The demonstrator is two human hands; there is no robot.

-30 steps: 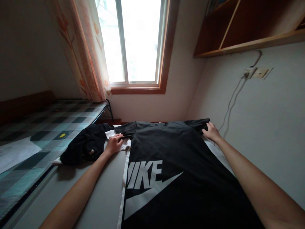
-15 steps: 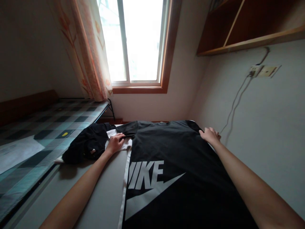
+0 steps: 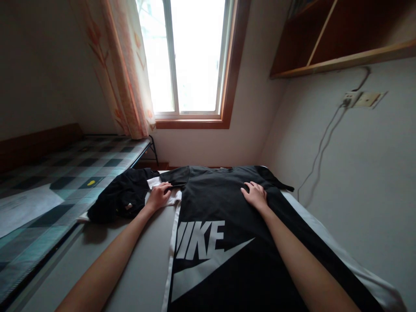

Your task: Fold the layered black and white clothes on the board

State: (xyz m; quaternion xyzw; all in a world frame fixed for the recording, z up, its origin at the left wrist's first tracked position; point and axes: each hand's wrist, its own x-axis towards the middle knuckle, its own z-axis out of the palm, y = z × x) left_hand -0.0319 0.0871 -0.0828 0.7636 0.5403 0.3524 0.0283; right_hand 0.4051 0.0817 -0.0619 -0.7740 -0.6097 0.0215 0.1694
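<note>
A black T-shirt with a large grey "NIKE" print and a white strip down its left side lies spread out on a white-covered surface. My left hand rests on the left sleeve, where black and white cloth meet; its fingers are stretched out with the thumb apart. On the upper right part of the shirt's front, my right hand lies palm down with fingers spread. Beyond it, the right sleeve reaches toward the wall. Left of my left hand sits a crumpled black garment with a small light label.
At the left stands a bed with a checked mattress and a white sheet of paper on it. A curtain hangs beside the window. On the right are a wooden shelf, a socket and a hanging cable.
My right hand has let go of the shirt's right sleeve edge and moved left onto the shirt's front. The right sleeve now lies flat. My left hand has stayed in place.
</note>
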